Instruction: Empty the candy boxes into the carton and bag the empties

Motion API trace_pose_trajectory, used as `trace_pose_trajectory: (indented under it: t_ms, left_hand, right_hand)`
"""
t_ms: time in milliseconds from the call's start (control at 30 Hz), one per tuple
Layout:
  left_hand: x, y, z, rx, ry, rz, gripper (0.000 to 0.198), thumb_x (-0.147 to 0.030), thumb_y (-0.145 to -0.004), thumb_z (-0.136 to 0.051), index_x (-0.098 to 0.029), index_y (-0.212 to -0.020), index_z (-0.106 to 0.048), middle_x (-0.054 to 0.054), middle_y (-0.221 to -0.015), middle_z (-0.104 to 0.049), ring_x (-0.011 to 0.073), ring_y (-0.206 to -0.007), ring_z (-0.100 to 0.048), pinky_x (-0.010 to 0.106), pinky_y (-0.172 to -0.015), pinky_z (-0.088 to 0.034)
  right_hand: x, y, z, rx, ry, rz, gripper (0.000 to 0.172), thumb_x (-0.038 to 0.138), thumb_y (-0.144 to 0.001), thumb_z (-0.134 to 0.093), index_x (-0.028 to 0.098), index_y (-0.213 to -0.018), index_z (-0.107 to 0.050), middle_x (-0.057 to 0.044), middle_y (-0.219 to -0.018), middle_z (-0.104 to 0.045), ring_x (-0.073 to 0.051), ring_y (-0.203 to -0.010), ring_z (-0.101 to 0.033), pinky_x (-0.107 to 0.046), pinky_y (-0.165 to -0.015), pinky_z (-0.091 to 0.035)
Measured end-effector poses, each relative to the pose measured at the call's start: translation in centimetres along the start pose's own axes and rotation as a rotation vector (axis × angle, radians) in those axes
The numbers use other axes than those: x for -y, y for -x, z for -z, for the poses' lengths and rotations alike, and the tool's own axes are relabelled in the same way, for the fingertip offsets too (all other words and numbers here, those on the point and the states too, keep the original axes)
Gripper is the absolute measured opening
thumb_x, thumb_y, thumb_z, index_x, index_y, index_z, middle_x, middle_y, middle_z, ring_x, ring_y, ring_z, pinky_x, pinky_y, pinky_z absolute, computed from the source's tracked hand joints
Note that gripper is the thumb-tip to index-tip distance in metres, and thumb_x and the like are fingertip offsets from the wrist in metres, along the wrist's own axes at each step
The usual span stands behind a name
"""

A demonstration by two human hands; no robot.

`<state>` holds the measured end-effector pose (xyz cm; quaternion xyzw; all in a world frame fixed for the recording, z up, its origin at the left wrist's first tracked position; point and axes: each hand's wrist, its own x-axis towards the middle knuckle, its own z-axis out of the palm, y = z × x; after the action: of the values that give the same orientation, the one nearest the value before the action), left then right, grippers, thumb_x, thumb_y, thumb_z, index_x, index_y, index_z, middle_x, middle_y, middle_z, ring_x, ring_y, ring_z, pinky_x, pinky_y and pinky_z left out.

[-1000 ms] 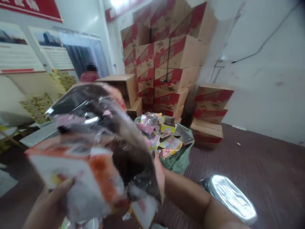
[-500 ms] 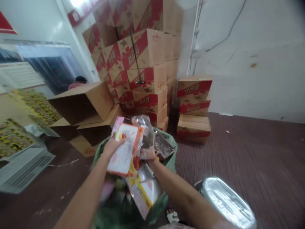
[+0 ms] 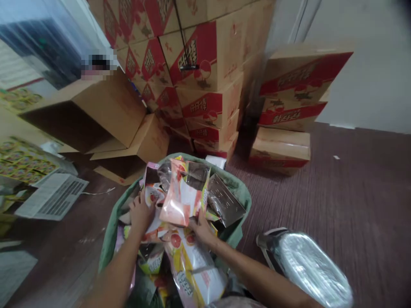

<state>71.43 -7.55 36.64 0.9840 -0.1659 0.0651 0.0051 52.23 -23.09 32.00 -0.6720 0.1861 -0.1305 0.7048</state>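
Note:
A green sack (image 3: 241,188) stands open before me, packed with printed plastic packaging pouches. My left hand (image 3: 140,214) is closed on the edge of a white-and-orange pouch (image 3: 156,194) with fruit print, at the left of the pile. With thumb and fingers, my right hand (image 3: 203,229) grips the lower edge of a pink-and-clear pouch (image 3: 178,199). Below my hands, a yellow-and-pink pouch (image 3: 199,261) slopes down toward me. A dark, shiny pouch (image 3: 224,201) leans at the sack's right side. Parts of the gripped pouches are hidden by overlapping ones.
Stacked red-and-brown cartons (image 3: 199,55) rise behind the sack, with a shorter carton stack (image 3: 289,94) to the right. Open cartons (image 3: 105,107) lie at left, a person (image 3: 98,64) behind them. A silver padded oval object (image 3: 314,269) is at lower right.
My view has tipped down and closer to the sack. The pouches in my hands have come down onto the pile. My right hand now grips the pink-and-clear pouch's lower edge.

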Motion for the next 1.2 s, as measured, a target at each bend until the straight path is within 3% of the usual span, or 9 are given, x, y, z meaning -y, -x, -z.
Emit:
trace_pose_trajectory:
  t_ms: [133, 267, 433, 533, 633, 700, 867, 1000, 1200]
  left_hand:
    - [0.3, 0.3, -2.1, -0.05, 0.019, -0.019, 0.065, -0.044, -0.096, -0.044, -0.008, -0.15, -0.044, 0.028, -0.135, -0.056, 0.0403, -0.116, -0.053, 0.056, -0.095, -0.045]
    - [1.7, 0.2, -3.2, -0.082, 0.026, 0.011, 0.07, -0.052, -0.095, -0.048, -0.009, -0.15, -0.045, 0.028, -0.135, -0.056, 0.0394, -0.115, -0.053, 0.055, -0.095, -0.045]
    - [3.9, 0.8, -3.9, -0.091, 0.042, -0.031, 0.071, -0.051, -0.097, -0.044, -0.004, -0.15, -0.044, 0.027, -0.134, -0.056, 0.038, -0.119, -0.05, 0.053, -0.103, -0.041]
    - [4.1, 1.2, -4.1, -0.102, 0.032, -0.021, 0.071, -0.05, -0.097, -0.046, -0.002, -0.148, -0.046, 0.028, -0.134, -0.056, 0.0379, -0.117, -0.051, 0.052, -0.103, -0.041]
    - [4.7, 1.7, -4.3, -0.127, 0.027, -0.062, 0.07, -0.05, -0.097, -0.044, -0.001, -0.148, -0.045, 0.029, -0.133, -0.056, 0.0376, -0.116, -0.051, 0.053, -0.101, -0.042]
    - [6.0, 2.2, -4.6, -0.141, 0.021, -0.089, 0.069, -0.049, -0.097, -0.043, -0.001, -0.147, -0.045, 0.028, -0.131, -0.056, 0.0371, -0.115, -0.051, 0.052, -0.1, -0.043]
    - [10.2, 4.6, -6.1, -0.142, 0.018, -0.045, 0.065, -0.038, -0.095, -0.044, -0.001, -0.148, -0.042, 0.025, -0.129, -0.056, 0.0357, -0.114, -0.051, 0.051, -0.101, -0.043]
    - [11.7, 6.2, -8.1, -0.116, 0.047, 0.044, 0.068, -0.025, -0.086, -0.049, -0.004, -0.15, -0.04, 0.024, -0.135, -0.052, 0.0371, -0.124, -0.047, 0.053, -0.108, -0.039]
    - [13.5, 6.9, -12.7, -0.006, 0.147, 0.164, 0.075, -0.03, -0.085, -0.052, -0.008, -0.155, -0.034, 0.025, -0.155, -0.037, 0.0436, -0.141, -0.036, 0.056, -0.117, -0.03]
  right_hand:
    - [-2.1, 1.6, 2.7, 0.05, 0.16, -0.085, 0.048, 0.047, -0.084, -0.06, 0.021, -0.125, -0.06, -0.013, -0.127, -0.066, -0.031, -0.117, -0.062, -0.049, -0.101, -0.049]
    - [-0.4, 1.6, 6.3, 0.087, 0.256, 0.002, 0.029, 0.046, -0.089, -0.057, 0.02, -0.094, -0.069, -0.008, -0.093, -0.071, -0.024, -0.086, -0.066, -0.037, -0.077, -0.052]
    - [6.6, -0.8, 9.3, -0.232, 0.402, 0.507, 0.036, 0.04, -0.099, -0.052, 0.022, -0.068, -0.054, -0.001, -0.065, -0.049, -0.016, -0.061, -0.048, -0.031, -0.058, -0.039]
    - [10.1, -5.1, 6.7, -0.134, 0.568, 0.783, 0.039, 0.057, -0.093, -0.059, 0.023, -0.109, -0.069, -0.012, -0.111, -0.062, -0.028, -0.105, -0.057, -0.046, -0.091, -0.047]
    - [9.9, -9.9, 1.3, 0.237, 0.781, 0.712, 0.058, 0.065, -0.079, -0.075, 0.035, -0.128, -0.066, -0.009, -0.149, -0.043, -0.041, -0.14, -0.031, -0.062, -0.109, -0.034]
    - [8.2, -12.2, -2.0, 0.36, 0.811, 0.569, 0.053, 0.061, -0.082, -0.075, 0.035, -0.128, -0.066, -0.01, -0.153, -0.037, -0.04, -0.141, -0.03, -0.062, -0.108, -0.034]
    - [3.0, -13.8, -6.8, 0.487, 0.819, 0.329, 0.052, 0.069, -0.093, -0.052, 0.026, -0.121, -0.063, -0.011, -0.121, -0.054, -0.03, -0.117, -0.05, -0.057, -0.099, -0.04]
    - [-1.8, -13.5, -9.4, 0.472, 0.797, 0.522, 0.055, 0.059, -0.098, -0.05, 0.022, -0.139, -0.052, -0.018, -0.141, -0.043, -0.033, -0.129, -0.041, -0.056, -0.105, -0.036]
    - [-8.6, -14.2, -11.9, 0.44, 0.657, 0.708, 0.051, 0.041, -0.102, -0.037, 0.024, -0.15, -0.043, -0.014, -0.156, -0.03, -0.031, -0.142, -0.026, -0.055, -0.114, -0.03]
